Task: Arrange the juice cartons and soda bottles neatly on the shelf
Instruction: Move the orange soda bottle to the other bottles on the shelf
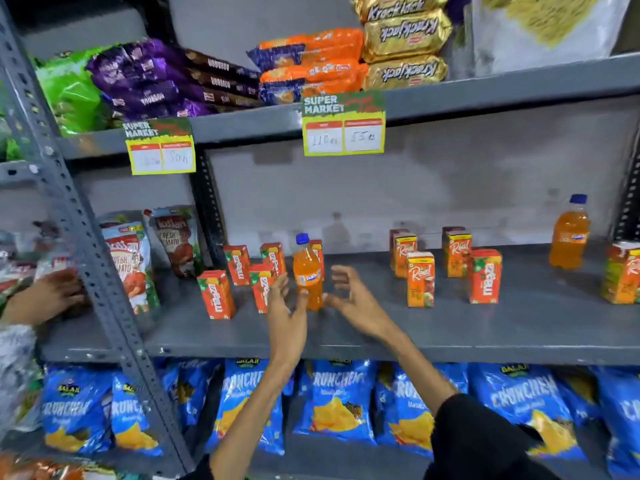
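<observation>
An orange soda bottle (308, 273) with a blue cap stands upright on the grey middle shelf (485, 327). My left hand (286, 313) is just left of it and my right hand (353, 299) just right, both with fingers spread and holding nothing. Several red juice cartons (216, 294) stand scattered to the left of the bottle. More orange and red cartons (420, 279) stand to the right. A second orange soda bottle (570, 233) stands far right near the back wall, beside another carton (621, 273) at the frame's edge.
Tomato sauce pouches (133, 261) lean at the shelf's left end behind a grey upright post (86, 237). Another person's hand (52, 294) rests on the neighbouring shelf at far left. Biscuit packs (311, 64) fill the shelf above; blue chip bags (339, 400) hang below.
</observation>
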Demonstrator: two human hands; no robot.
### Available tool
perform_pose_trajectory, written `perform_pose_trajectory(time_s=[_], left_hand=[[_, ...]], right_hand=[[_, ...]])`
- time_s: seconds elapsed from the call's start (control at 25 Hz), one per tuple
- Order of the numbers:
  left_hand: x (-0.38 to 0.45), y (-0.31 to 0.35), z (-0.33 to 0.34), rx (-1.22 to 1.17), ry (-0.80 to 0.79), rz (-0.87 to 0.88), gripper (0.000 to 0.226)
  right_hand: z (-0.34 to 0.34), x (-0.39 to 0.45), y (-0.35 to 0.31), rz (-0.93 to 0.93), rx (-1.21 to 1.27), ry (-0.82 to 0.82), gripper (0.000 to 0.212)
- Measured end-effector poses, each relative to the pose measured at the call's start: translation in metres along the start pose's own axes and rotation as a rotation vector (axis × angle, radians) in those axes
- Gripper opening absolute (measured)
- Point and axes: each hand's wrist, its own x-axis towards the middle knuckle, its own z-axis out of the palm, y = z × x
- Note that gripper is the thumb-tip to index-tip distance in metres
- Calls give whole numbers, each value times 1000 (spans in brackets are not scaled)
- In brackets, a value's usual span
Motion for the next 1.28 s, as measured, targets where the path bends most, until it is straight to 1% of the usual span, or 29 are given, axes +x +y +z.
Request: perform_pose_trajectory(time_s=[0.12, 0.2, 0.32, 0.44, 0.56, 0.72, 0.84, 0.96, 1.12, 1.28], left_hand=[[24, -15, -2, 29, -90, -145, 57], [35, -20, -2, 39, -165, -188, 58], [42, -20, -3, 45, -243, -176, 50], [42, -20, -4, 69, -260, -173, 49], [31, -11, -7, 33, -278, -133, 46], [2, 6, 1, -46, -309, -100, 42], [-35, 23, 19, -104, -321, -94, 42], [-73, 42, 56, -167, -359, -82, 40], [-121, 57, 143, -236, -406, -82, 39], [-165, 71, 249, -260, -441, -98, 41]], right_hand=[[16, 27, 1, 82, 17, -107, 68], [21, 38, 0, 105, 4, -132, 69], [23, 41, 4, 99, 23, -140, 60], [19, 40, 6, 110, 80, -147, 58], [11, 26, 2, 111, 89, -135, 57], [-17, -6, -9, 84, 97, -116, 52], [-52, -37, -13, 86, 101, -92, 54], [-105, -72, -12, 105, 135, -57, 54], [-200, -116, -3, 137, 121, -30, 57], [-302, -152, 15, 139, 88, 35, 57]])
